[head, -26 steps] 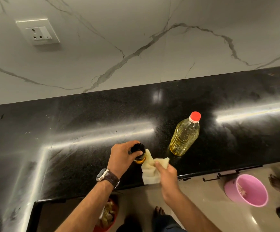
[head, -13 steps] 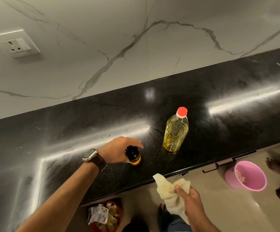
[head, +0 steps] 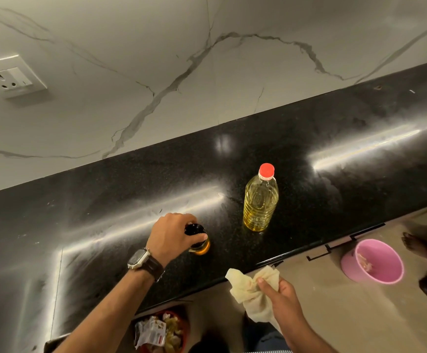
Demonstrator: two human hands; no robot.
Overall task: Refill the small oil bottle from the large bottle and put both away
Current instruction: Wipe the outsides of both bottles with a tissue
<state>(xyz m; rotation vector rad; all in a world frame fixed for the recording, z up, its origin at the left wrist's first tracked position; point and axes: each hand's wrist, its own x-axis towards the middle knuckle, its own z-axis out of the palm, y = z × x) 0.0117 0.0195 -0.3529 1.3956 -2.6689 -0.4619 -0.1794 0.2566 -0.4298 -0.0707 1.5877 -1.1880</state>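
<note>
Inspector: Left hand [head: 173,234] is curled over the top of the small bottle [head: 199,243], thumb and fingers gripping round its black cap. The bottle stands upright on the black counter [head: 334,154], near the front edge, with amber oil visible at its base.

Clerk: And the right hand?

Inspector: Right hand [head: 281,295] is off the counter, in front of its edge, fingers closed round a crumpled pale cloth [head: 248,289]. The two hands are apart; the cloth touches neither bottle.

Clerk: The large bottle?

Inspector: Large bottle [head: 260,200] stands upright on the counter, to the right of the small one and further back, apart from it. Red cap on. Yellow oil fills most of it. No hand on it.

Clerk: Anything else on record?

Inspector: A watch [head: 138,258] on the left wrist. A wall socket [head: 11,80] at upper left on the veined marble wall. On the floor to the right, a pink bucket [head: 375,261] with some scraps inside. Below the counter edge, a red bin [head: 164,332] holding wrappers and waste. Another person's feet [head: 416,245] at the right margin, partly cut off.
</note>
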